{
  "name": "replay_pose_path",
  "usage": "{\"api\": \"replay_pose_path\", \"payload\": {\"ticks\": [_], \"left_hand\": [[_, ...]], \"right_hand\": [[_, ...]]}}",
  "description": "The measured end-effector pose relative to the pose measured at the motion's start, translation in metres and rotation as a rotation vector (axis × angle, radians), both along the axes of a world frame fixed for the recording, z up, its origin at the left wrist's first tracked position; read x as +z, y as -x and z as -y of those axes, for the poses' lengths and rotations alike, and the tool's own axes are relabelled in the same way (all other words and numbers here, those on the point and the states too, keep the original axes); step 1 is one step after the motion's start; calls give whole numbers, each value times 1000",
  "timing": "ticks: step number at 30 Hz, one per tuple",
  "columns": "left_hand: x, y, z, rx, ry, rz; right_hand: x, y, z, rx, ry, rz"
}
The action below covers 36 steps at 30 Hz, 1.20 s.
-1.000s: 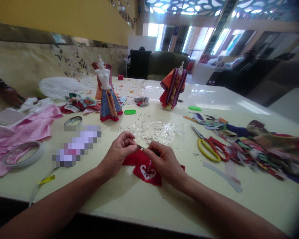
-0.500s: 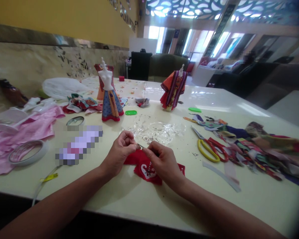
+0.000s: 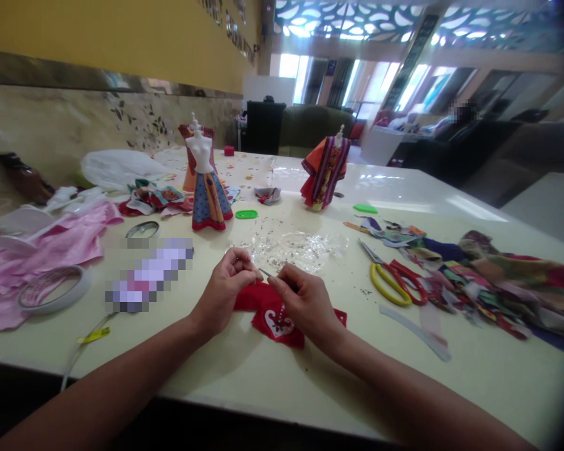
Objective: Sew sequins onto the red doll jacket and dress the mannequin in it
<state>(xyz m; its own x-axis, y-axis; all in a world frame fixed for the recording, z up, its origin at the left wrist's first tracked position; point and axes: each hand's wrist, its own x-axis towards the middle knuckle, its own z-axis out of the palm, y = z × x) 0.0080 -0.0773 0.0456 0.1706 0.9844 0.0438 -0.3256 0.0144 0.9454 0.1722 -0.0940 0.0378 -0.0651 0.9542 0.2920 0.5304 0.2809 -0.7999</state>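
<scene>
My left hand [image 3: 225, 288] is closed in a pinch over the red cloth; what its fingertips hold is too small to make out. Facing it, my right hand [image 3: 310, 300] grips a thin pointed metal tool [image 3: 265, 273], whose tip points toward the left fingertips. Under both hands lies a piece of red cloth [image 3: 278, 319] with a white heart-shaped motif, partly hidden by the right hand. Just beyond the hands is a crumpled clear plastic sheet [image 3: 305, 247] scattered with small dark and shiny bits.
Yellow and red-handled scissors [image 3: 390, 282] and fabric scraps [image 3: 474, 269] lie on the right. Two dressed mini mannequins [image 3: 207, 194] [image 3: 326, 169] stand behind. Tape rolls [image 3: 78, 294], pink cloth [image 3: 70, 235] and a blurred-out object [image 3: 153, 275] with a cable are left.
The view has shifted very slightly. Both hands keep nearly the same pose, and slightly more of the thin tool's tip shows between them.
</scene>
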Motion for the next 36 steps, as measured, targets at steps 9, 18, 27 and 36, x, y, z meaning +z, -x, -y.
{"api": "replay_pose_path", "payload": {"ticks": [9,18,27,36], "left_hand": [[-3,1,-3,-39,109,-66],[-6,1,-3,-46,122,-122],[-5,4,-4,-34,45,-223],[-2,3,-3,-17,20,-308]], "right_hand": [[4,-5,-1,-8,-40,56],[3,-7,0,-24,-79,166],[-2,-5,-3,5,20,-6],[1,-9,2,-46,-296,424]]}}
